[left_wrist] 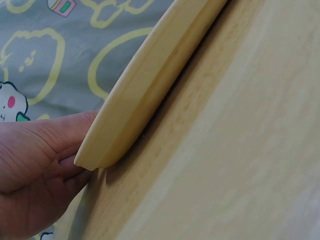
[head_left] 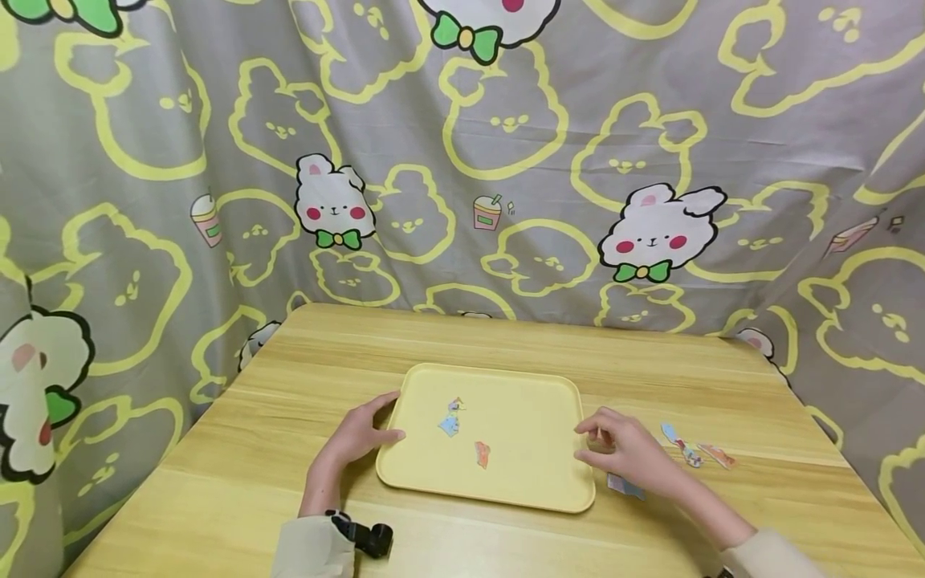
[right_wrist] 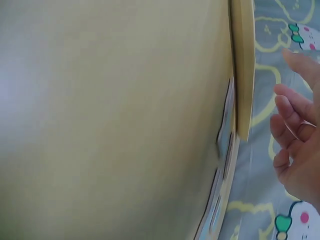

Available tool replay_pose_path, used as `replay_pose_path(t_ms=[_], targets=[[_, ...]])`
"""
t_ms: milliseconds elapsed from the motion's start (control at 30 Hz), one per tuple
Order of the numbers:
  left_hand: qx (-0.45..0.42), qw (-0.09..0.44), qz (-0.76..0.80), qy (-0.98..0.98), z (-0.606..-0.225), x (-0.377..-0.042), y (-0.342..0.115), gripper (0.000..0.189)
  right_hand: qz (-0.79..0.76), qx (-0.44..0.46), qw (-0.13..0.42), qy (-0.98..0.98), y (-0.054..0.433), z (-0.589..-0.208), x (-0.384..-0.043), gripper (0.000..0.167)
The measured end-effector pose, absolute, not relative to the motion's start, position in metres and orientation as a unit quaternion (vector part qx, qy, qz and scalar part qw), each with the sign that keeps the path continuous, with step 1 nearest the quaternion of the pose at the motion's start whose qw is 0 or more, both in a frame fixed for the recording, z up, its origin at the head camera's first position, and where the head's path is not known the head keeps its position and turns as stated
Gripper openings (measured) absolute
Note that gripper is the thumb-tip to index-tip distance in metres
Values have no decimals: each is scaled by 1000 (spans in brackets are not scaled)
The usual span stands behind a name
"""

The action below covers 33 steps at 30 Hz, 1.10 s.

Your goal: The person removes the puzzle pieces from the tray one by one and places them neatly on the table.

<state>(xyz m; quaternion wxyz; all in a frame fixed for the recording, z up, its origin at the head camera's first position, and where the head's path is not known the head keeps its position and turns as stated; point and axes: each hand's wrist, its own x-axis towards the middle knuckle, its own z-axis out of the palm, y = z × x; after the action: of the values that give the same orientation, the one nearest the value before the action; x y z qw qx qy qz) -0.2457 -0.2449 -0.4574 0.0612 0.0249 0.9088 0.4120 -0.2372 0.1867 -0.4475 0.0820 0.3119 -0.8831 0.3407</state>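
A pale yellow tray (head_left: 527, 433) lies on the wooden table in the head view. Its left rim is gripped by my left hand (head_left: 359, 429), with the thumb at the edge; in the left wrist view the tray's side (left_wrist: 145, 95) partly hides the fingers. My right hand (head_left: 629, 449) hovers at the right rim, fingers loosely bent and holding nothing; the right wrist view shows its fingers (right_wrist: 290, 110) apart from the tray. On the tray are a blue printed cut-out piece (head_left: 450, 424), a small multicoloured piece (head_left: 456, 405) and an orange piece (head_left: 482, 454).
Right of the tray on the table (head_left: 253, 449) lie more flat printed pieces: a bluish one (head_left: 625, 486) partly under my right hand, a blue-and-red one (head_left: 686, 451) and an orange one (head_left: 718, 456). A patterned grey curtain (head_left: 433, 281) surrounds the table's back and sides.
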Motion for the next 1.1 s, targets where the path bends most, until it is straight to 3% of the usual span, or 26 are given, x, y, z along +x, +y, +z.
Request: replay_pose_path(t_ms=[1100], targets=[[24,51,423,904,-457,-246,-244,70,254,356,36,-898,85,-451,-260,36]])
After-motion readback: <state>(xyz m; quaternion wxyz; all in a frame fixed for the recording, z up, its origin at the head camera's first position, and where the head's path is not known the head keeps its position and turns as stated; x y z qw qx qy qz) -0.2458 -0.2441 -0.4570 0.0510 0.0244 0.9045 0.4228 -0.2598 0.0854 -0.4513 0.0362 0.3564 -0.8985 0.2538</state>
